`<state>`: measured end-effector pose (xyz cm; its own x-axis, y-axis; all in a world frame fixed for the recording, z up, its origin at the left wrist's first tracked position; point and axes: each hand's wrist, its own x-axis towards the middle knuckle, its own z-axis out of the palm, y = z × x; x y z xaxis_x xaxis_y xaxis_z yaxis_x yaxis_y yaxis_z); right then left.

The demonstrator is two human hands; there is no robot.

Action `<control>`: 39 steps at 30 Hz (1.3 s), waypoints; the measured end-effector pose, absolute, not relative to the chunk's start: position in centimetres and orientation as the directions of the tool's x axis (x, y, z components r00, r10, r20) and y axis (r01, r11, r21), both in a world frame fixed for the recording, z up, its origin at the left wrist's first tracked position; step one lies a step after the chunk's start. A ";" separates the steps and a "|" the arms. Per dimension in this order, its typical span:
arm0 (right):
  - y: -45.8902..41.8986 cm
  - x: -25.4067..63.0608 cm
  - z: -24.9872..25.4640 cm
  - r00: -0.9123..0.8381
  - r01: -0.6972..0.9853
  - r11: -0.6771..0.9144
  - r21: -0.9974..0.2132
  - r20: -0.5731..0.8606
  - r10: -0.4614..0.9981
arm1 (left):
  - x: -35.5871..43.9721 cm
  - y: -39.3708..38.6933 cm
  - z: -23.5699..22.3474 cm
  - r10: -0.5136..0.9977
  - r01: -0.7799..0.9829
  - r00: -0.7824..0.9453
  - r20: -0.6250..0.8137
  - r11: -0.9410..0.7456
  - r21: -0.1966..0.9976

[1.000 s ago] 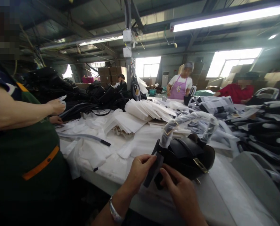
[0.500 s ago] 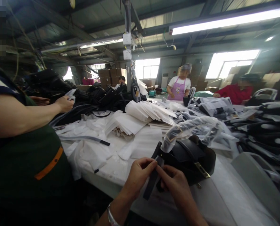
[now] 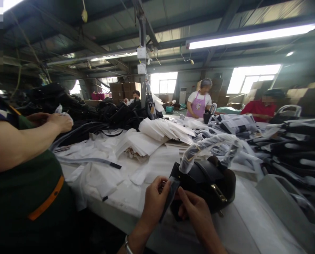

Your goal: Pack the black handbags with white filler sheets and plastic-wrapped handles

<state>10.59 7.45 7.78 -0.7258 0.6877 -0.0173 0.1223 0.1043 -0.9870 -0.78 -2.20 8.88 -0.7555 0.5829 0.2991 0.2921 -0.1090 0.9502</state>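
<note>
At the lower middle of the frame, our left hand (image 3: 154, 201) is nearly closed, its thumb and fingers pinching a dark strip (image 3: 171, 193) in a clear wrap. Our right hand (image 3: 197, 210) is just beside the strip with its fingers curled; we cannot tell whether it grips anything. Right behind our hands, right of centre, the black bag (image 3: 202, 176) sits on the table (image 3: 120, 208), its gold clasp (image 3: 218, 193) facing the lower right and its wrapped handle (image 3: 200, 148) arching up. Near the centre we see a fanned pile of white sheets (image 3: 164, 130), and left of it a strap (image 3: 91, 160) with a black end. A gray bin (image 3: 279, 197) is at the lower right, below heaped dark bags (image 3: 290, 151). A person in a green apron (image 3: 27, 187) stands at the left edge, holding something whitish.
</note>
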 end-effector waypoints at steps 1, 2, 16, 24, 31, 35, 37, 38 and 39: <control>7.4 10.6 7.7 -0.724 0.119 0.102 -0.988 -0.016 0.690 | -0.8 -2.2 9.0 0.586 0.308 -0.750 0.306 -0.101 0.946; 7.3 10.7 7.7 -0.718 0.116 0.099 -0.988 -0.015 0.696 | -0.7 -2.3 9.1 0.586 0.320 -0.748 0.313 -0.095 0.943; 6.6 9.7 7.9 -0.610 0.054 -0.013 -0.998 -0.043 0.791 | -0.6 -2.5 7.4 0.652 0.086 -0.747 0.130 -0.098 0.991; 6.5 10.0 7.7 -0.627 0.028 -0.031 -0.999 -0.042 0.778 | 1.0 -2.8 7.2 0.646 -0.027 -0.761 0.061 -0.125 0.992; 6.1 9.5 8.7 -0.616 0.019 -0.022 -1.000 -0.029 0.787 | 1.4 -2.9 7.1 0.652 -0.117 -0.758 0.006 -0.145 0.982; 5.8 9.1 8.2 -0.585 -0.004 -0.048 -0.999 -0.036 0.810 | 0.8 -2.8 7.8 0.617 -0.062 -0.786 0.043 -0.148 0.987; 5.9 9.0 7.9 -0.581 -0.016 -0.056 -0.998 -0.036 0.813 | 0.2 -2.6 8.3 0.613 -0.019 -0.786 0.075 -0.144 0.989; 6.0 8.9 7.8 -0.584 -0.021 -0.059 -0.998 -0.035 0.811 | -0.1 -2.4 8.5 0.615 -0.002 -0.784 0.087 -0.142 0.990; 6.2 8.9 7.8 -0.588 -0.026 -0.061 -0.998 -0.034 0.808 | -0.4 -2.1 8.7 0.619 0.010 -0.780 0.096 -0.141 0.990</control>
<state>8.88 6.15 7.80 -0.5882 0.8080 -0.0344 -0.0255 -0.0610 -0.9978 -0.36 -2.14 8.69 -0.7796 0.6189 0.0960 0.0103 -0.1406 0.9900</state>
